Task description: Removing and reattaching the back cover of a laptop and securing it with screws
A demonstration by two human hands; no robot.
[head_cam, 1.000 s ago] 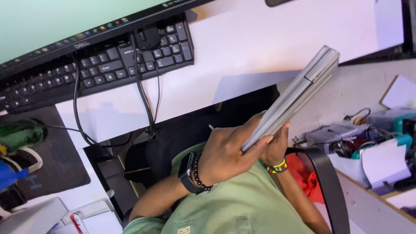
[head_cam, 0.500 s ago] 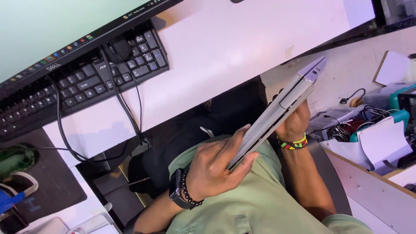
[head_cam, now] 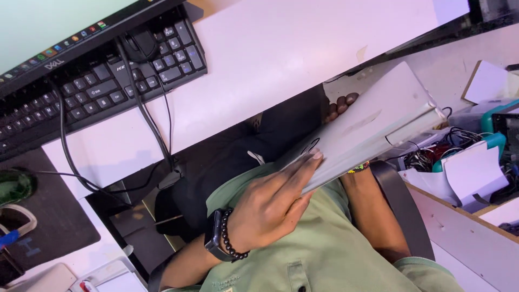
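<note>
A flat, silver-grey closed laptop is held tilted in the air above the person's lap, in front of the green shirt, and every other place here is told from it. The left hand lies against the laptop's lower end, fingers stretched out nearly straight and pressed flat along its face, thumb tucked under; it wears a black watch and a dark bead bracelet at the wrist. The right hand is mostly hidden behind the laptop: only curled fingertips show, hooked over its far long edge, and how firmly they close I cannot tell. A colourful bead band shows under the laptop's near edge.

Beyond the laptop's far edge runs the white desk, with a black keyboard and its trailing black cables further off to the left of the laptop. Just past the laptop's upper corner sits a clutter of white paper slips, tangled wires and a teal device.

My judgement of the risk: the left hand's flat, open press is not a true clasp, so the laptop could slide down toward the lap if the hidden right-hand hold slackens. Its raised corner is also near the wire clutter and could snag or knock something there if swung.
</note>
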